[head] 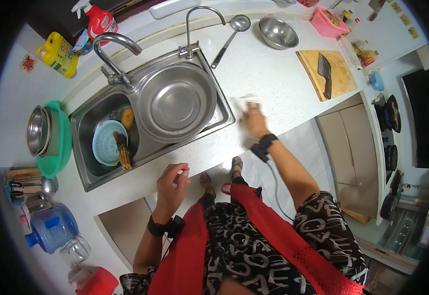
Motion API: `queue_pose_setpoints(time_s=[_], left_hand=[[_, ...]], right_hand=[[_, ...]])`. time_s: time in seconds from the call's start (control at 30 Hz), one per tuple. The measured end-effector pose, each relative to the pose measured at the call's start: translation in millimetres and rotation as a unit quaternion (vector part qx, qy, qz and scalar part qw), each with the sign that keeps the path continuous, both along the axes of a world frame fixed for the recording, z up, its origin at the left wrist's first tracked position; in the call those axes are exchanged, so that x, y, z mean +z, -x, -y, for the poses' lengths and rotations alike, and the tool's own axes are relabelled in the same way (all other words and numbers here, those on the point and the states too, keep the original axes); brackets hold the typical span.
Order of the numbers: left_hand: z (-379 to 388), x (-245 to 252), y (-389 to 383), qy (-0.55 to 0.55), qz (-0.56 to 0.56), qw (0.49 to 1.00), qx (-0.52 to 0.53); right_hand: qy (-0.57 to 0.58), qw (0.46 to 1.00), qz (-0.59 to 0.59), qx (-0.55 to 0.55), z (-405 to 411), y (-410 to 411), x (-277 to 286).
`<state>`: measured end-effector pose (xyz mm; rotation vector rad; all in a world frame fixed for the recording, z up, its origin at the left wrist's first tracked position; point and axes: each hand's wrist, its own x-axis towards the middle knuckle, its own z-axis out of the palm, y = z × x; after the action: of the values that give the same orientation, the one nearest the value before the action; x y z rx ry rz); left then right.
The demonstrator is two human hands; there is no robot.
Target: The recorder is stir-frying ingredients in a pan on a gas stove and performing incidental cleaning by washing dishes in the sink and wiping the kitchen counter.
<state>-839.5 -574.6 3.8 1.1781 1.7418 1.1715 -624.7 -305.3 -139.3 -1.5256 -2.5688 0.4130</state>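
On the white countertop [277, 84], to the right of the double-bowl sink, my right hand [254, 118] presses on a whitish cloth [247, 100]; both are blurred. The cloth shows mostly beyond my fingertips. My left hand [173, 187] hovers by the counter's front edge with bent fingers and nothing visible in it. A large round steel basin [177, 102] rests in the right bowl of the stainless steel sink [222, 107]. The left bowl holds a light blue plastic colander [105, 142], a bundled bamboo brush [123, 155] and a yellowish potato-like item [127, 118].
A ladle [225, 48] and a steel bowl [279, 34] lie at the back. A cleaver [324, 73] rests on a wooden cutting board [341, 79] at the right. Two faucets [117, 61] stand behind the sink. A green basin [58, 147] leans at the left.
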Motion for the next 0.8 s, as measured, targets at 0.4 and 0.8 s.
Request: queue_pose_setpoints(time_s=[0.4, 0.8], left_hand=[[25, -19, 19, -0.052, 0.013, 0.997, 0.056], [97, -21, 68, -0.028, -0.033, 0.971, 0.236]], right_hand=[[0.073, 0.99, 0.06, -0.1, -53, -121, 34], [0.303, 0.909, 0.085, 0.274, 144, 103, 64]])
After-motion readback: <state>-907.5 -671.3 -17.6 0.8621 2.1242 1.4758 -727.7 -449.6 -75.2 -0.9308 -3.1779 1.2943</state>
